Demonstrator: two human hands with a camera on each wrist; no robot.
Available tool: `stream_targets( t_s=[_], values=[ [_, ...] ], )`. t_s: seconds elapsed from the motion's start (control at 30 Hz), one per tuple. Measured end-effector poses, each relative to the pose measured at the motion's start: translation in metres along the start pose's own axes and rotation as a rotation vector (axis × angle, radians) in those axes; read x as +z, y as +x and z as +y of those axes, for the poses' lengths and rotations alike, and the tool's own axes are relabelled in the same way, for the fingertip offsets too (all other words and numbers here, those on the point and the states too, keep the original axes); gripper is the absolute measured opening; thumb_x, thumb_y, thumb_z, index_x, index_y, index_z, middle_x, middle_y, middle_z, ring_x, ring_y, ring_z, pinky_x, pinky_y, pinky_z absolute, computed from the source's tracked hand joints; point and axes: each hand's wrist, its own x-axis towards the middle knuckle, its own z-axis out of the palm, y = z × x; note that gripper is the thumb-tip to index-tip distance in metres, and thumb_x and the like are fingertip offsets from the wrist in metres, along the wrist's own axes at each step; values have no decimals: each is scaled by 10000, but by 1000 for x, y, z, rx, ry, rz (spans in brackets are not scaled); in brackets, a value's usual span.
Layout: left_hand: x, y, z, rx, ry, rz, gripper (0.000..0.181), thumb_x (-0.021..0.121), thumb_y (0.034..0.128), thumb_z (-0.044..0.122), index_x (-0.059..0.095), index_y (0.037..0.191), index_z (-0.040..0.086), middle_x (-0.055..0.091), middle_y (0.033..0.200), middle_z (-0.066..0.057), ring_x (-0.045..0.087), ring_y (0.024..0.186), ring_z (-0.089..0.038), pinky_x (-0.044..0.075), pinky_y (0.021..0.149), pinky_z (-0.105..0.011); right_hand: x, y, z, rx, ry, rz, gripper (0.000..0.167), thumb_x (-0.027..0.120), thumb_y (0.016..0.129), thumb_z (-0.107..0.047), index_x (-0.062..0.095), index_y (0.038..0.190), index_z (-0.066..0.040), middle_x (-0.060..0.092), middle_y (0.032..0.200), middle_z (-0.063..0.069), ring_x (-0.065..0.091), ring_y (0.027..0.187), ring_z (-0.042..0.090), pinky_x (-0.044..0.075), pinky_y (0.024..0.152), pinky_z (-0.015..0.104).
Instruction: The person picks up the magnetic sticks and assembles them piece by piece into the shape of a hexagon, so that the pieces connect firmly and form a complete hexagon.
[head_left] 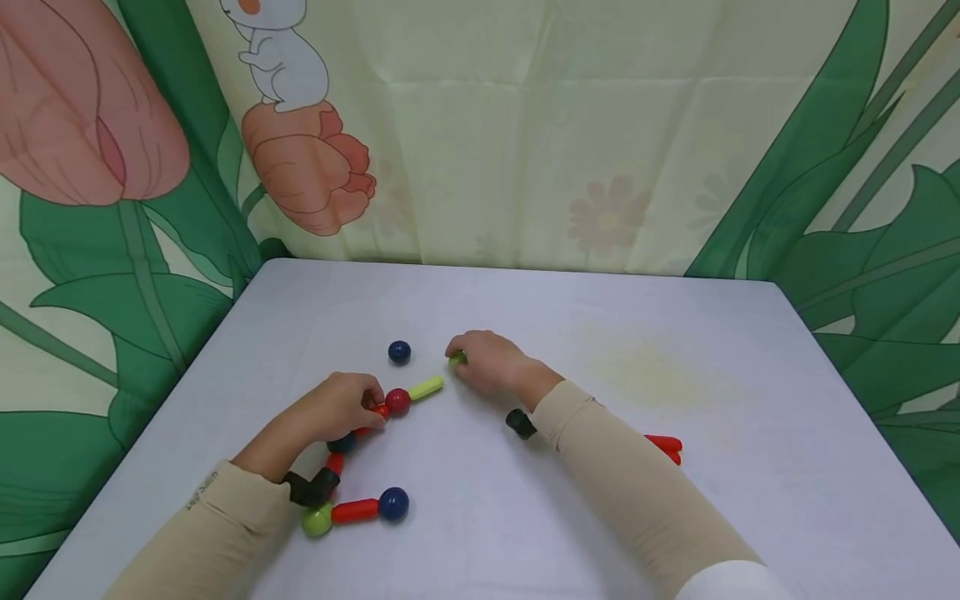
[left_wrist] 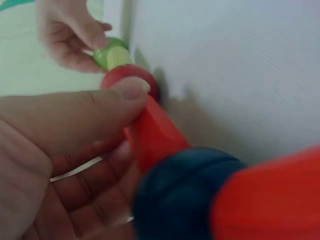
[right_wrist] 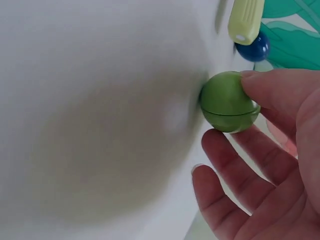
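My left hand (head_left: 339,406) pinches a red rod (left_wrist: 156,132) between thumb and fingers. That rod belongs to a chain on the table, joining a dark blue ball (left_wrist: 182,200) to a red ball (head_left: 397,401). From the red ball a yellow-green rod (head_left: 426,387) points toward the right hand. My right hand (head_left: 495,364) holds a green ball (right_wrist: 227,102) at its fingertips, close to the table. In the head view the ball is apart from the rod's free end. Nearer me, the chain bends to another green ball (head_left: 317,521), a red rod (head_left: 355,510) and a blue ball (head_left: 393,504).
A loose blue ball (head_left: 399,352) lies beyond the chain. Red rods (head_left: 666,444) lie on the white table (head_left: 570,517), partly hidden by the right sleeve. Black wrist cameras (head_left: 520,423) sit at both wrists. A printed curtain (head_left: 487,167) hangs behind the table.
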Motion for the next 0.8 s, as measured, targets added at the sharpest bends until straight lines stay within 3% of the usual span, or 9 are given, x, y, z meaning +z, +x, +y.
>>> stream_targets(
  t_s=[0.2,0.4,0.57,0.8],
  values=[
    [-9,6,15,-4,55,5,401,817,840,154,660,1190,38,643,1074,-102,602,917,-232,576,757,-362,-2,-13,12,8,38,-3,348,609,968,-90,636,1315,-74,617,1315,87,537,1250,242,412,1055,366],
    [-8,26,34,48,126,-33,487,812,855,192,644,1293,65,639,1211,-121,601,1048,-256,551,882,-421,-3,-21,16,15,61,-7,369,618,965,-75,626,1333,-52,605,1299,116,543,1171,247,430,1011,369],
    [1,42,39,50,161,-91,497,793,872,177,632,1332,81,648,1193,-86,587,1009,-221,514,950,-437,0,-24,16,17,91,4,369,643,962,-106,630,1326,-45,614,1285,105,548,1146,230,437,996,361],
    [5,46,38,86,153,-106,355,730,903,74,669,1252,96,661,1081,-75,588,927,-204,518,920,-413,4,-26,13,-9,131,31,341,679,944,-109,643,1276,-45,642,1211,81,558,1078,209,454,962,354]
  ],
)
